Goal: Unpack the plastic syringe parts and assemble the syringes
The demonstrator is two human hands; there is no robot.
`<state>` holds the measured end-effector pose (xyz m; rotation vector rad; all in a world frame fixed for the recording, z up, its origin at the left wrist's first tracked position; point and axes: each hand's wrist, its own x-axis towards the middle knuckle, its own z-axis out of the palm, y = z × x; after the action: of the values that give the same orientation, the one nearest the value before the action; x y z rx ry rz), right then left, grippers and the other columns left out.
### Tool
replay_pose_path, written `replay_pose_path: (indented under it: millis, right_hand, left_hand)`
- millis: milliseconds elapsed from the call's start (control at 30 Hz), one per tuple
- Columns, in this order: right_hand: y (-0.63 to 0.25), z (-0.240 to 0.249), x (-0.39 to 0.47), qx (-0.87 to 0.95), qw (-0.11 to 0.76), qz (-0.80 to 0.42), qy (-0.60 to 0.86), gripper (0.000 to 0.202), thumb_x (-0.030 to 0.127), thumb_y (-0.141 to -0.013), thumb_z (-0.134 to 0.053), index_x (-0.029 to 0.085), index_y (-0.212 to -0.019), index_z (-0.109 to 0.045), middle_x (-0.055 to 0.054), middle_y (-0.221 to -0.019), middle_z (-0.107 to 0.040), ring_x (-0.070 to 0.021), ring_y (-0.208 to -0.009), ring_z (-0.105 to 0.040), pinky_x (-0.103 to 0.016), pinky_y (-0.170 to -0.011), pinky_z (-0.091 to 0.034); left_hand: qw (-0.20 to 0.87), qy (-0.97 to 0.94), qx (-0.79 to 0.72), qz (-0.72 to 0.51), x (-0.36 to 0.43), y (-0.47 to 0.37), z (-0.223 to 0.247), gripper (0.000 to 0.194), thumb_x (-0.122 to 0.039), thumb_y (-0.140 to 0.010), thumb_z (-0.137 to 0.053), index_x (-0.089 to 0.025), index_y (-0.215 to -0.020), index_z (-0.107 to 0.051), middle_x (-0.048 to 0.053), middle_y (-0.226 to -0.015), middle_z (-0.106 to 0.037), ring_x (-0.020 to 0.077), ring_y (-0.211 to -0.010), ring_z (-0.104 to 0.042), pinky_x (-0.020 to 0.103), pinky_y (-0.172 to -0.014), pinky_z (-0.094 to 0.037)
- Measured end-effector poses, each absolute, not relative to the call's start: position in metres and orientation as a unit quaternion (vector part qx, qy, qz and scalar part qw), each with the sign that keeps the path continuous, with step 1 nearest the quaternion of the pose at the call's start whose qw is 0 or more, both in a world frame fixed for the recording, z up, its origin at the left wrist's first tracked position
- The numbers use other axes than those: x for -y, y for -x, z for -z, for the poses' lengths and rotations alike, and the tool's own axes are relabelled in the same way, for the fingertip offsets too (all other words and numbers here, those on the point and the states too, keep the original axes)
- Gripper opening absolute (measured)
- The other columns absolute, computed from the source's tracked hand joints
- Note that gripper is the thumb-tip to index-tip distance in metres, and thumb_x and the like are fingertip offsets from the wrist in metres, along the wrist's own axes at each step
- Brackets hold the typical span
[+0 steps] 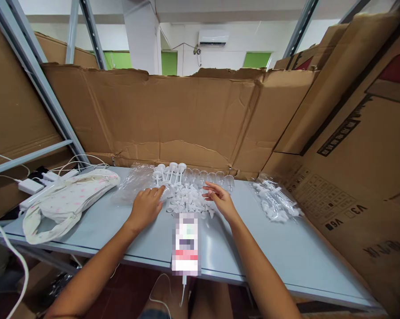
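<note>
My left hand (147, 206) is at the left side of a pile of small white plastic parts (188, 199). Its index finger and thumb are apart, with nothing visible between them. At the pile's right edge is my right hand (221, 201), palm inward, fingers apart and slightly bent, no part visible in it. Behind the pile stand several white round-topped plastic pieces with stems (172, 169), and beside them a row of clear ribbed pieces, perhaps springs or small cups (203, 177). A crumpled clear plastic bag (130, 184) lies just beyond my left hand.
A phone with a blurred screen (186, 248) lies at the table's front edge, its cable hanging down. To the right is a clear bag of white parts (276, 201). A pale cloth item (70, 204) and power strips (49, 188) sit left. Cardboard (173, 110) walls the back.
</note>
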<state>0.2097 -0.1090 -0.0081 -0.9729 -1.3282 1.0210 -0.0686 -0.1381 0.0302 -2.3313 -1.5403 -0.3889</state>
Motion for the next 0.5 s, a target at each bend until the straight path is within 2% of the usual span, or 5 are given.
replay_pose_path:
  millis: [67,133,300,400,500]
  right_hand:
    - [-0.208,0.007,0.110,0.566,0.567,-0.437,0.410,0.042,0.043,-0.076,-0.061,0.027,-0.115,-0.058,-0.008,-0.111,-0.063,-0.0211,-0.084,-0.066,-0.041,-0.077,-0.052]
    - [-0.207,0.004,0.113,0.569,0.567,-0.447,0.395,0.044,0.043,-0.076,-0.063,0.029,-0.117,-0.057,-0.008,-0.116,-0.061,-0.0219,-0.089,-0.065,-0.041,-0.079,-0.051]
    - [-0.202,-0.004,0.121,0.577,0.550,-0.495,0.346,0.048,0.048,-0.075,-0.063,0.030,-0.120,-0.056,-0.008,-0.119,-0.060,-0.0238,-0.095,-0.064,-0.043,-0.084,-0.049]
    - [-0.198,-0.004,0.123,0.581,0.531,-0.514,0.341,0.049,0.048,-0.073,-0.065,0.030,-0.118,-0.058,-0.007,-0.118,-0.061,-0.0239,-0.102,-0.060,-0.041,-0.087,-0.047]
    - [-0.194,-0.003,0.125,0.567,0.528,-0.544,0.322,0.047,0.047,-0.072,-0.066,0.029,-0.115,-0.060,-0.005,-0.117,-0.061,-0.0233,-0.101,-0.060,-0.039,-0.085,-0.047]
  left_hand:
    - [0.218,0.819,0.504,0.167,0.142,0.064,-0.040,0.046,-0.017,-0.084,-0.044,-0.020,-0.130,-0.044,0.010,-0.118,-0.061,0.0259,-0.102,-0.056,0.041,-0.084,-0.040]
    - [0.277,0.823,0.453,0.199,0.143,0.058,-0.046,0.045,-0.012,-0.085,-0.043,-0.023,-0.128,-0.046,0.007,-0.123,-0.059,0.0240,-0.107,-0.055,0.044,-0.094,-0.035]
    - [0.399,0.832,0.293,0.251,0.135,0.036,-0.050,0.039,-0.010,-0.085,-0.047,-0.026,-0.120,-0.052,-0.001,-0.126,-0.057,0.0207,-0.122,-0.046,0.048,-0.112,-0.012]
    - [0.419,0.840,0.223,0.265,0.128,0.020,-0.054,0.033,-0.012,-0.085,-0.051,-0.027,-0.115,-0.054,-0.003,-0.126,-0.057,0.0183,-0.127,-0.042,0.047,-0.115,-0.005]
    - [0.407,0.850,0.180,0.281,0.120,0.004,-0.059,0.030,-0.012,-0.084,-0.052,-0.026,-0.110,-0.055,-0.002,-0.127,-0.056,0.0169,-0.130,-0.038,0.046,-0.116,-0.005]
